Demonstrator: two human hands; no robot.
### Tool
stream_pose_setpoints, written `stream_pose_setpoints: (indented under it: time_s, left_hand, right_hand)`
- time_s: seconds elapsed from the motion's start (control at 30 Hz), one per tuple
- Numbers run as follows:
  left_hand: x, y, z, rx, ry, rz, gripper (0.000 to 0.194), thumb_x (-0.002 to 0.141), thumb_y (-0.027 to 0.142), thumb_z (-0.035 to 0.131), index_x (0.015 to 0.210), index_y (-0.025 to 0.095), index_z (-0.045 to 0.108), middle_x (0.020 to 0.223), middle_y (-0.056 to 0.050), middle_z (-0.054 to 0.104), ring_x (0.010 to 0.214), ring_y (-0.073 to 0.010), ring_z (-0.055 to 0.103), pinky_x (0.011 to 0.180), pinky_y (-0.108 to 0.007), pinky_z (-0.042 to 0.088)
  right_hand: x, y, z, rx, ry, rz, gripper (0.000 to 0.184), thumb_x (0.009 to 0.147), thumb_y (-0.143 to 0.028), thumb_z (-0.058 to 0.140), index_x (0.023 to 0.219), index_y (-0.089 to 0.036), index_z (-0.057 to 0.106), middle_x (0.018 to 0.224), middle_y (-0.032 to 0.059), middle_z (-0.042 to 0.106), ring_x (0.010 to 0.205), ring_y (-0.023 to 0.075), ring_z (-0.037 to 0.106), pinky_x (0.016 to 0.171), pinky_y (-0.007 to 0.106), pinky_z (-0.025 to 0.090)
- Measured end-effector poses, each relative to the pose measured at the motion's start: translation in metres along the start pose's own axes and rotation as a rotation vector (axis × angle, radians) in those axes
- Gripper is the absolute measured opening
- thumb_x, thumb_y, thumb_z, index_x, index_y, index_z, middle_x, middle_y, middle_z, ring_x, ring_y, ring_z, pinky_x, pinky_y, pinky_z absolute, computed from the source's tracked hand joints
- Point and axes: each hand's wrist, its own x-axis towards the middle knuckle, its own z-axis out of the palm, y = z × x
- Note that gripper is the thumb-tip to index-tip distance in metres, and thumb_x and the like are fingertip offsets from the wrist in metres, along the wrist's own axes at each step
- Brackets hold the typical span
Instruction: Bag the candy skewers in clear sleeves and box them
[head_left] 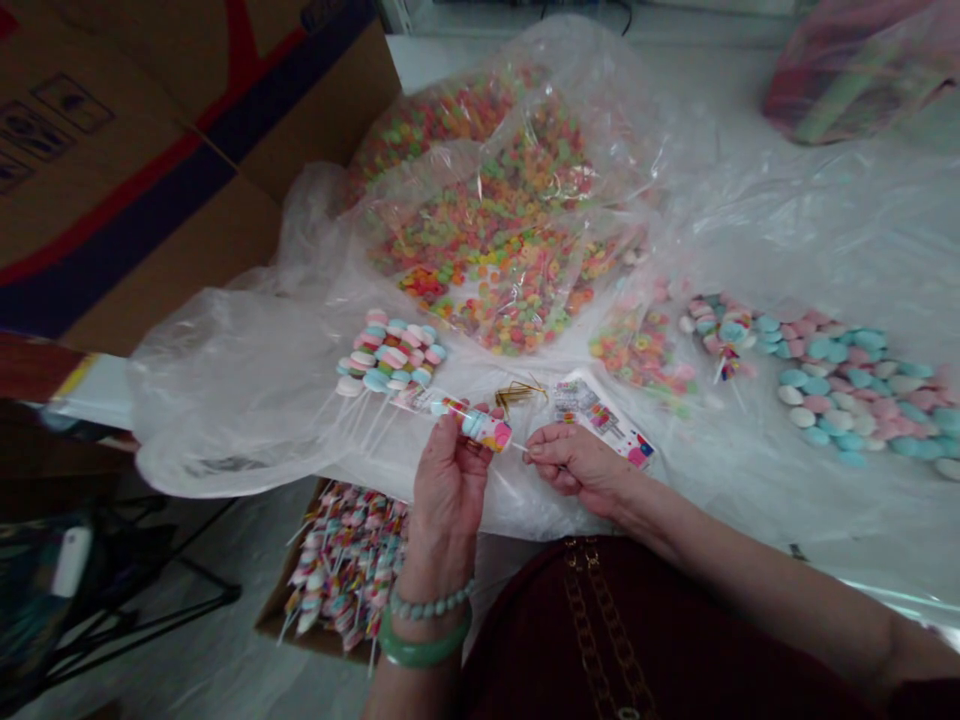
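Head view: left hand [452,478] closed around a wrapped candy skewer [487,430] above the tabletop [705,500], right hand [581,464] pinching its stick [519,446]. Wrapper handling appears in hand; the next move calls for light, steady pressure.

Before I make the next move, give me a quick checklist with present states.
1. Left hand grips the wrapped candy stick: ok.
2. Right hand pinches the bare end of the white stick: ok.
3. Wrapper tied shut at the stick end: cannot tell, fingers and blur hide detail.
4. Gold ties within reach: ok, it seems; they lie loose just beyond the hands.
5. Gold tie in hand: not ok, none visible in either.
6. Printed cards fully clear of the right hand: not ok, the hand overlaps them in view; contact can't be told.
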Motion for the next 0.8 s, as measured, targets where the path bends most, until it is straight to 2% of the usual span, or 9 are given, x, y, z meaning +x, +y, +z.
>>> stream_pose_setpoints:
  time_s: [0.07,0.17,0.33,0.4,0.47,0.53,0.63,0.7,0.8]
  left_hand:
    - [-0.011,-0.011,0.007,0.081,-0.052,-0.015,0.021,0.081,0.032,0.065,0.094,0.015,0.065,0.091,-0.005,0.070,0.084,-0.0169,0.066,0.076,-0.027,0.053]
    - [-0.024,-0.023,0.010,0.193,-0.059,-0.044,0.033,0.081,0.043,0.063,0.096,0.014,0.066,0.093,-0.008,0.070,0.086,-0.0173,0.065,0.076,-0.027,0.052]
    - [-0.020,-0.017,0.002,0.256,-0.105,-0.223,0.038,0.076,0.045,0.067,0.097,0.014,0.066,0.092,-0.009,0.069,0.082,-0.0182,0.065,0.079,-0.032,0.051]
    - [-0.017,-0.013,0.000,0.233,-0.089,-0.184,0.036,0.075,0.043,0.068,0.099,0.016,0.065,0.093,-0.008,0.069,0.082,-0.0181,0.065,0.080,-0.034,0.051]
    - [-0.017,-0.013,0.001,0.268,-0.057,-0.082,0.033,0.077,0.043,0.066,0.098,0.017,0.065,0.094,-0.006,0.068,0.084,-0.0174,0.064,0.081,-0.033,0.050]
    - [-0.021,-0.018,0.003,0.397,-0.053,0.008,0.032,0.080,0.045,0.062,0.094,0.016,0.066,0.090,-0.006,0.068,0.082,-0.0175,0.063,0.079,-0.032,0.050]
    - [-0.028,-0.025,0.005,0.708,-0.091,0.121,0.028,0.081,0.043,0.060,0.088,0.017,0.068,0.085,-0.005,0.069,0.080,-0.0190,0.061,0.078,-0.031,0.048]
    - [-0.030,-0.028,0.003,0.837,-0.152,0.147,0.023,0.081,0.038,0.061,0.086,0.018,0.070,0.084,-0.005,0.069,0.083,-0.0198,0.061,0.080,-0.030,0.047]
    - [-0.026,-0.028,-0.003,0.759,-0.146,0.124,0.021,0.081,0.036,0.062,0.090,0.018,0.069,0.081,-0.004,0.069,0.077,-0.0183,0.062,0.074,-0.029,0.048]
  right_hand:
    - [0.000,-0.001,0.006,0.037,-0.006,-0.025,0.017,0.062,-0.027,0.067,0.067,-0.015,0.056,0.046,-0.0080,0.040,0.037,0.0036,0.023,0.036,0.019,0.007]
    - [-0.001,-0.002,0.009,0.068,-0.035,-0.112,0.017,0.066,-0.028,0.067,0.067,-0.015,0.056,0.047,-0.0073,0.040,0.038,0.0034,0.025,0.036,0.018,0.008]
    - [-0.001,-0.004,-0.003,0.219,-0.111,-0.023,0.021,0.064,-0.027,0.070,0.070,-0.015,0.054,0.048,-0.0083,0.042,0.035,0.0016,0.021,0.036,0.018,0.007]
    - [0.000,-0.003,-0.006,0.217,-0.112,-0.012,0.021,0.064,-0.027,0.069,0.069,-0.016,0.052,0.047,-0.0082,0.042,0.035,0.0017,0.021,0.036,0.018,0.007]
    - [0.000,0.000,-0.005,0.165,-0.081,-0.047,0.020,0.065,-0.028,0.069,0.069,-0.015,0.054,0.047,-0.0077,0.043,0.035,0.0022,0.022,0.036,0.018,0.008]
    - [0.000,0.001,-0.001,0.097,-0.028,-0.106,0.020,0.067,-0.031,0.067,0.070,-0.015,0.055,0.048,-0.0070,0.043,0.037,0.0030,0.025,0.036,0.018,0.010]
    - [-0.001,-0.001,0.004,0.020,0.070,-0.214,0.021,0.069,-0.034,0.065,0.067,-0.015,0.055,0.048,-0.0063,0.044,0.041,0.0045,0.030,0.037,0.017,0.016]
    - [-0.002,-0.004,0.005,-0.007,0.107,-0.256,0.021,0.069,-0.034,0.065,0.066,-0.016,0.054,0.049,-0.0063,0.044,0.042,0.0051,0.032,0.038,0.017,0.018]
    - [-0.003,-0.005,0.002,-0.019,0.108,-0.251,0.021,0.069,-0.035,0.064,0.067,-0.016,0.054,0.048,-0.0066,0.043,0.041,0.0049,0.030,0.038,0.017,0.018]
